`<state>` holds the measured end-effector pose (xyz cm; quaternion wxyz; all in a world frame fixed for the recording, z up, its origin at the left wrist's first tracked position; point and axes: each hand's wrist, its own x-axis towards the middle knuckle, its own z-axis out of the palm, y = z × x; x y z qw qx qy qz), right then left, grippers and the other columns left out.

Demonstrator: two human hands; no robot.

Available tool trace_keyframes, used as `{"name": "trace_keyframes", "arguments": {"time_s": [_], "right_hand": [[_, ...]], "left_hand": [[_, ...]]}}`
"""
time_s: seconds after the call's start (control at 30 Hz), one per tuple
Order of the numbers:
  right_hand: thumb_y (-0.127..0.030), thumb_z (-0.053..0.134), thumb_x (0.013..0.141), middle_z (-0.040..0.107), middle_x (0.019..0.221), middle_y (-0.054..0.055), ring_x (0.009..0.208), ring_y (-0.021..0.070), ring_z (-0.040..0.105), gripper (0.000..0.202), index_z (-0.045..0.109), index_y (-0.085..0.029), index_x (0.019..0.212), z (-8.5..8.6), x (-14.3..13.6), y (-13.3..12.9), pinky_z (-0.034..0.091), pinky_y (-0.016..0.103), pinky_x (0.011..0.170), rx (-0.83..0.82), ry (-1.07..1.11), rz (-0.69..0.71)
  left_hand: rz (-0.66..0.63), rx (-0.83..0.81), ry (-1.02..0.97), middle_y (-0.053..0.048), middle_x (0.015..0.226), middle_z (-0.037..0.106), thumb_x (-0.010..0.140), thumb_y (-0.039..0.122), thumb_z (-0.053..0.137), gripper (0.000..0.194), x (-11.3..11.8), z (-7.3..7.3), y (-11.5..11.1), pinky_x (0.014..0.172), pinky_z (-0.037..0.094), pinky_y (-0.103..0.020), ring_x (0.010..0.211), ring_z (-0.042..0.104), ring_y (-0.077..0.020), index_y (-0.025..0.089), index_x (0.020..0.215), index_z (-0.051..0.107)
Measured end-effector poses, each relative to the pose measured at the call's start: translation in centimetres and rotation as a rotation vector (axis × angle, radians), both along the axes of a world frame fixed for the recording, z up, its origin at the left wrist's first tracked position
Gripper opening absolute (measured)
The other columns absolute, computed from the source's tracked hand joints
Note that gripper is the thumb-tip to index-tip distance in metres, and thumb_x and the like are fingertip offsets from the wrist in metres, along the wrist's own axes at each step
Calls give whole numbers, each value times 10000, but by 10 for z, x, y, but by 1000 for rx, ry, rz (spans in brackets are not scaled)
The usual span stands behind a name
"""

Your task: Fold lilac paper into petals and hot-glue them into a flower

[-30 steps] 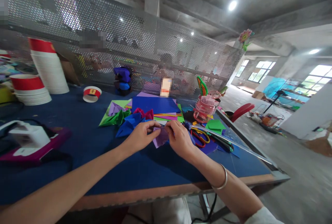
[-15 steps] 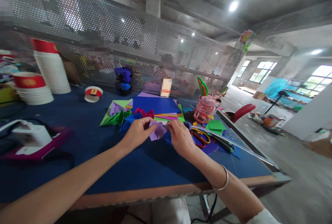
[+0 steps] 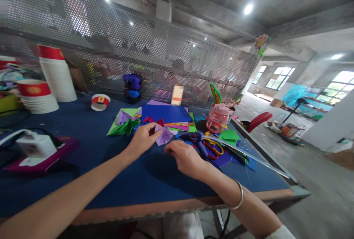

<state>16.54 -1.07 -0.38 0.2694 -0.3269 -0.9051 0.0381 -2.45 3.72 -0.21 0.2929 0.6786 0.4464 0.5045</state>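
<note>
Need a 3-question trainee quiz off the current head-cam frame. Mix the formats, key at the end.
1. Open: what does the left hand hold?
2. True or false: a bracelet circles the right forearm.
3. Multiple choice: what colour is the large sheet on top of the paper stack?
A) Yellow
B) Blue
C) White

Key:
1. A folded light purple paper piece, pinched at its left side.
2. True.
3. B
</note>
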Motion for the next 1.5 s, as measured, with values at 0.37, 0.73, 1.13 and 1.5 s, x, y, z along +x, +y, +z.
{"name": "trace_keyframes", "arguments": {"time_s": [0.37, 0.73, 1.13, 1.5], "right_hand": [[-251, 561, 918, 643, 1013, 69, 938, 210, 621, 130, 601, -207, 1033, -5, 63, -43, 506, 347, 826, -32, 153, -411], [-465, 689, 770, 640, 673, 24, 597, 180, 596, 281, 641, -189, 789, -17, 79, 26, 405, 261, 548, -99, -4, -602], [-361, 550, 899, 626, 748, 25, 681, 180, 599, 171, 578, -214, 816, -15, 64, 24, 476, 290, 640, 31, 259, -274], [-306, 577, 894, 579, 751, 10, 700, 171, 571, 159, 519, -226, 770, -15, 56, 11, 441, 290, 607, 113, 140, -164]], "left_hand": [[-21, -23, 5, -9, 683, 673, 746, 415, 606, 265, 2, -1, -1, 577, 439, -243, 620, 580, -158, 162, 797, 670], [-62, -64, 29, -19, 681, 667, 750, 433, 605, 274, 1, -5, 0, 574, 430, -253, 604, 581, -159, 163, 760, 645], [2, 10, 126, 26, 571, 556, 757, 395, 565, 245, 3, -7, 2, 530, 362, -232, 561, 491, -135, 176, 654, 607], [-6, 20, 238, 39, 540, 485, 763, 368, 538, 248, 7, -4, -8, 524, 302, -239, 541, 420, -124, 181, 599, 537]]}}
